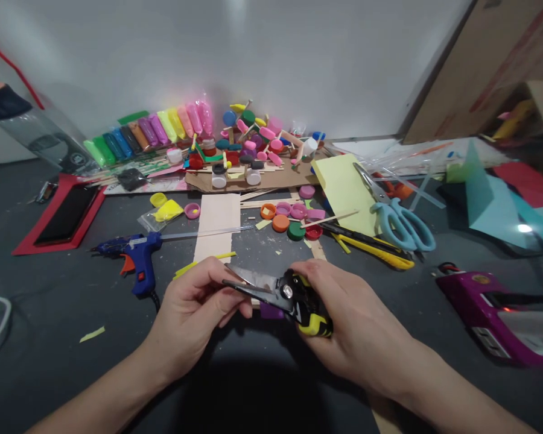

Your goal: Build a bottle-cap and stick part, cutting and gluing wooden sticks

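Wrapped around the black and yellow handles of a pair of snips (262, 286), my right hand (348, 319) holds them with the blades pointing left and parted. The blade tips reach the fingers of my left hand (203, 298), which are pinched together. What they grip is mostly hidden; a small pale edge shows beneath the blades. Under the snips lies a purple piece (271, 310), partly covered. Just beyond my left hand are a yellow strip (203, 264) and a pale wooden strip (217, 217) lying on the dark table.
A blue glue gun (142, 256) lies left, near a black phone (67, 214). Several bottle caps (280, 223) sit ahead. Blue scissors (402, 223) and a yellow utility knife (380, 250) lie right, beside a purple power strip (493, 313). Colourful clay packets (156, 129) line the back.
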`<state>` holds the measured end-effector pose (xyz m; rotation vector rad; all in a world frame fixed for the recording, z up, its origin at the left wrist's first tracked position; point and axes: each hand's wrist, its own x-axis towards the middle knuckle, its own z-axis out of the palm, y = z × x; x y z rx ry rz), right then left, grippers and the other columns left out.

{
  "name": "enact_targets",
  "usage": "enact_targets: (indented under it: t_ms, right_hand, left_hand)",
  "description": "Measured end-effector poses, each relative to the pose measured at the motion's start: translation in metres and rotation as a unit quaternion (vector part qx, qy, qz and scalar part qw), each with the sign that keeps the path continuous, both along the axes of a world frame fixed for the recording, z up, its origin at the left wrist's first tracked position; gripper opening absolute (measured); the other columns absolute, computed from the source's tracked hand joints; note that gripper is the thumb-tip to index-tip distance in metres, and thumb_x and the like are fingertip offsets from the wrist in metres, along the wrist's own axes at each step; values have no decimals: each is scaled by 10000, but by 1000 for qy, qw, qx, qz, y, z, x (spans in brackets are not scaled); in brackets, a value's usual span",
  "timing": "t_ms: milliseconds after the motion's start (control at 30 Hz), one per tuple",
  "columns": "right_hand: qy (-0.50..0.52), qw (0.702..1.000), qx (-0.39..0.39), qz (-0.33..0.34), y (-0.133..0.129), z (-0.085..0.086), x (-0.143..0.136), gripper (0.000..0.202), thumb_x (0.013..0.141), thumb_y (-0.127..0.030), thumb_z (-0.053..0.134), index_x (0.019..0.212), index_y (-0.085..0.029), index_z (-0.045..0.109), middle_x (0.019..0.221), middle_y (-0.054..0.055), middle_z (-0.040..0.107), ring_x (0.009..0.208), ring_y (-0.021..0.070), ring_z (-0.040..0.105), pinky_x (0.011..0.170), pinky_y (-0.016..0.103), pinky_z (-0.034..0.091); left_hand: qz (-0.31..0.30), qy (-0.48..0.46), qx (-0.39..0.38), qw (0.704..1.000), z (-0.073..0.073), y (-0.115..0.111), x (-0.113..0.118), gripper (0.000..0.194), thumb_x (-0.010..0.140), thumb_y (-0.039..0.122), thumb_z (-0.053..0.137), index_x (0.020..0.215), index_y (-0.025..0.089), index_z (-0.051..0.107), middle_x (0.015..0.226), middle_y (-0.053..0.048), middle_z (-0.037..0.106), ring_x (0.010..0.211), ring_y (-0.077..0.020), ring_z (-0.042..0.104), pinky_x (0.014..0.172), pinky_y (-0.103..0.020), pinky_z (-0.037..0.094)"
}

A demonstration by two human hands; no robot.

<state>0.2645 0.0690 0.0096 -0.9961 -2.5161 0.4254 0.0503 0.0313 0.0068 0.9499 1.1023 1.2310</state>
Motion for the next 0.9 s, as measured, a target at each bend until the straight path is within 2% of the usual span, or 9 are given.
enact_targets:
  t_ms: [233, 367, 433, 567, 733, 900]
  right_hand:
    - [-12, 1000, 3, 18, 2, 3, 1, 367, 713, -124, 519, 1080, -121, 535, 893, 108, 660, 780, 243, 629, 681, 341, 506]
    - [-19, 999, 30, 17, 1, 1, 2, 296, 715, -106, 480, 1004, -137, 539, 803, 85, 652, 686, 229, 614, 609, 323, 486]
    - [-3, 999, 39, 9, 0, -1, 3, 299, 733, -113, 478, 1027, -135, 529, 803, 86, 657, 682, 225, 617, 598, 316, 483]
    - [26, 999, 17, -10, -1, -1, 2, 350, 769, -153, 511, 1119, -137, 502, 898, 95, 671, 786, 228, 646, 674, 320, 508]
    - [15, 1000, -20, 8, -1, 1, 0, 388, 734, -147, 519, 1122, -150, 511, 941, 94, 663, 824, 236, 646, 701, 337, 515]
    - [4, 1000, 0, 18, -1, 2, 1, 400, 715, -139, 507, 1114, -127, 515, 930, 110, 665, 812, 244, 645, 700, 343, 516]
  left_hand:
    - [15, 62, 18, 998, 0, -1, -2, 184, 801, 287, 753, 672, 189, 666, 581, -9, 658, 472, -89, 484, 443, -198, 333]
    - [15, 80, 24, 996, 0, -2, -2, 190, 816, 225, 732, 648, 186, 652, 586, -1, 658, 470, -81, 461, 451, -200, 323]
    - [15, 64, 29, 997, 1, -2, -1, 189, 815, 236, 734, 656, 190, 643, 580, 2, 661, 460, -80, 455, 442, -195, 318]
    - [2, 33, 35, 999, 3, -2, -2, 144, 828, 310, 728, 739, 207, 679, 580, -3, 665, 465, -84, 477, 433, -182, 325]
    - [-7, 22, 19, 1000, 3, -3, -3, 181, 824, 359, 731, 744, 203, 686, 569, -1, 646, 459, -67, 458, 432, -168, 315]
    - [-10, 30, 16, 999, 2, -4, -4, 203, 815, 376, 738, 729, 198, 687, 577, -3, 635, 457, -61, 438, 433, -169, 308]
